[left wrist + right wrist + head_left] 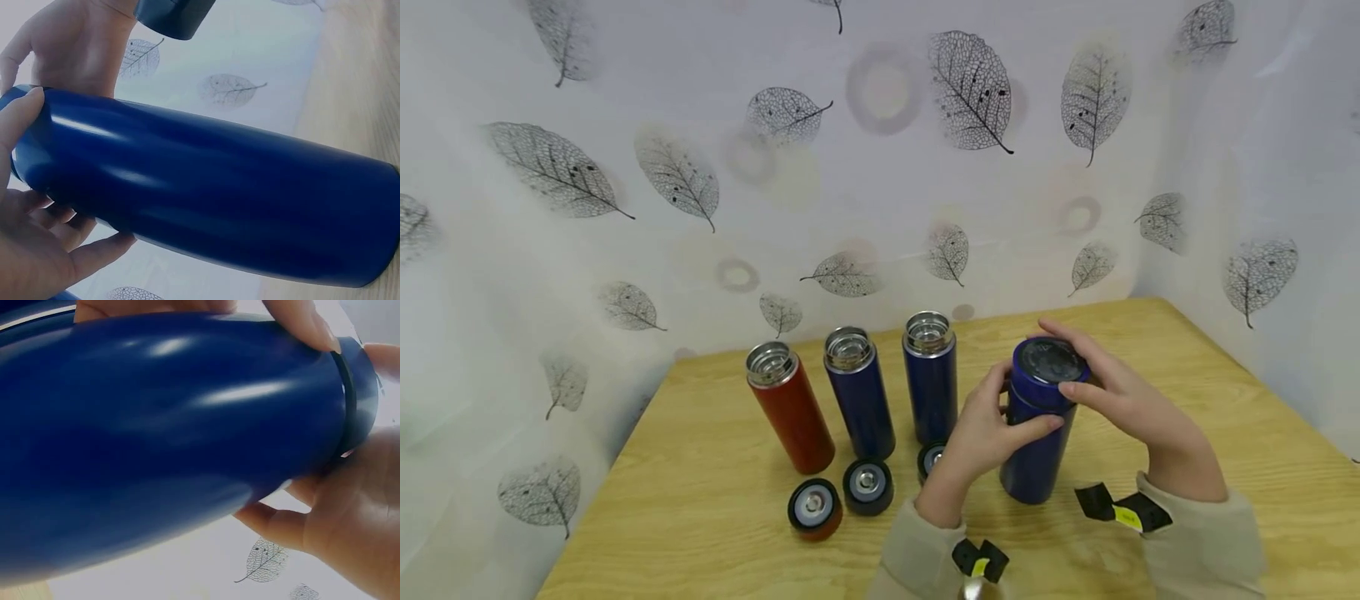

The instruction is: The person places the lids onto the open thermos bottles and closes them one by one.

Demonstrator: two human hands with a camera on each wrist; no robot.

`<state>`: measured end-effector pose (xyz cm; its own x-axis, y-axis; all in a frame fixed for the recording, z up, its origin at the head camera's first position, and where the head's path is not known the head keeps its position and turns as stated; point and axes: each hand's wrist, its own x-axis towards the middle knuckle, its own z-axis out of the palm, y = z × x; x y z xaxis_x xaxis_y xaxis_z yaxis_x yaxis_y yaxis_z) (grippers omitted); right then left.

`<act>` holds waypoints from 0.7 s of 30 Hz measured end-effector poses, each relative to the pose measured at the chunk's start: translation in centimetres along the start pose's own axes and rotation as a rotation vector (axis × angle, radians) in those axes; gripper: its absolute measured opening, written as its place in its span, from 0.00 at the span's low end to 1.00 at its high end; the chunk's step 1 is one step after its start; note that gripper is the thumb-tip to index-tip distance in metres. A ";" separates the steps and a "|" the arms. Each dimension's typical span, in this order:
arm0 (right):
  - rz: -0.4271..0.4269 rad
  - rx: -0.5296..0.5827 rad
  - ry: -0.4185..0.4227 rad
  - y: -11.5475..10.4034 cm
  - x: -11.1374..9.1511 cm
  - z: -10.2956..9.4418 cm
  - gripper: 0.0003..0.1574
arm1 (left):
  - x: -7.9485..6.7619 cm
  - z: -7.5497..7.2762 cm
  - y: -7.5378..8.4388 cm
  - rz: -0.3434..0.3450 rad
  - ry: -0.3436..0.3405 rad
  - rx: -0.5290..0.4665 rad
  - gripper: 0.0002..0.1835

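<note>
Head view: tall blue metal bottle (1037,454) clasped by left grip (983,432), black-topped lid (1049,361) by right grip (1120,395) — best kept level.

- Head view: bright, diffuse light; faint, soft shadows on the table (700,517); backdrop (880,208) hazy at 9 o'clock.
- Left wrist view: glare streaks on the blue bottle (250,194) at 9 o'clock; cool colour cast.
- Right wrist view: glare between 11 and 1 o'clock; backdrop overexposed at 6 o'clock.
</note>
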<state>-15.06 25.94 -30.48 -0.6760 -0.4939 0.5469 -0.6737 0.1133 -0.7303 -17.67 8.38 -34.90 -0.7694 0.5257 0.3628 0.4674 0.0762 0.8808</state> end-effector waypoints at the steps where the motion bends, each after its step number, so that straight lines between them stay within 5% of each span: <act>1: 0.019 -0.025 0.011 -0.1 0.0 0.0 0.37 | 0.0 0.0 0.0 0.005 0.001 -0.003 0.35; 15: 0.274 -0.329 0.135 -0.7 0.3 0.6 0.41 | 0.0 -0.1 0.1 0.009 0.006 0.011 0.34; 18: 0.258 -0.345 0.132 -0.6 0.3 0.7 0.39 | 0.0 -0.1 0.1 0.005 0.011 0.018 0.34; 21: 0.164 -0.248 0.104 -0.4 0.2 0.6 0.36 | 0.0 -0.1 0.0 -0.005 0.013 0.031 0.35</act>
<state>-14.77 25.29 -30.27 -0.8001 -0.3619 0.4784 -0.5966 0.3971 -0.6974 -17.72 8.35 -34.83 -0.7773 0.5140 0.3628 0.4766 0.1047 0.8729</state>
